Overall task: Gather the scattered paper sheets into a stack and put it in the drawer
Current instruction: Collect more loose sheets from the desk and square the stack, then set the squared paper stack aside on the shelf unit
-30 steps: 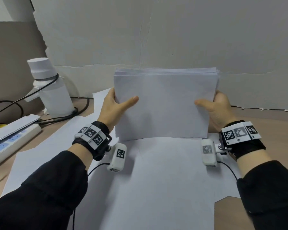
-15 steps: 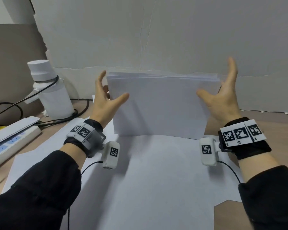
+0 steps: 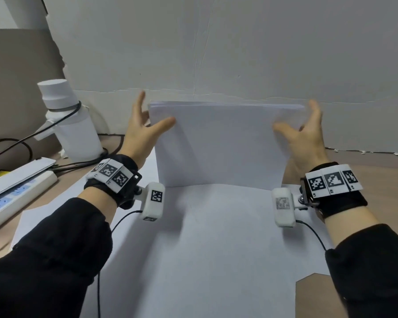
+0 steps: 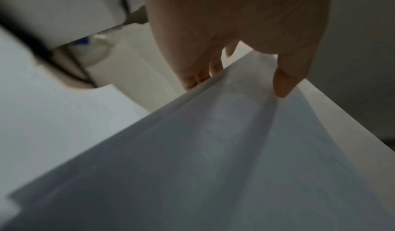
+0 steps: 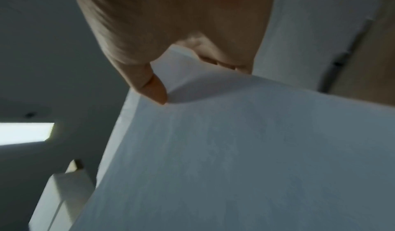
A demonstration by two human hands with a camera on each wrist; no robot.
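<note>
A stack of white paper sheets [image 3: 221, 145] stands upright on its lower edge at the middle of the desk, leaning slightly away from me. My left hand [image 3: 145, 127] is at its left edge, fingers straight and spread behind, thumb lying on the front face. My right hand [image 3: 306, 136] mirrors it at the right edge and is motion-blurred. In the left wrist view the stack [image 4: 213, 150] runs between the thumb and the fingers behind. The right wrist view shows the stack's [image 5: 235, 150] corner between thumb and fingers. No drawer is in view.
A large white sheet [image 3: 216, 260] covers the wooden desk [image 3: 377, 175] under the stack. At the left stand a white bottle-shaped object [image 3: 71, 125] wrapped by a black cable, and a power strip [image 3: 16, 200] with a flat white device [image 3: 19, 175] on it. A paper-covered wall [image 3: 216, 53] is close behind.
Both hands went from gripping the stack's sides with curled fingers to flat, spread fingers along its edges. The stack has settled lower and its top edges look more even.
</note>
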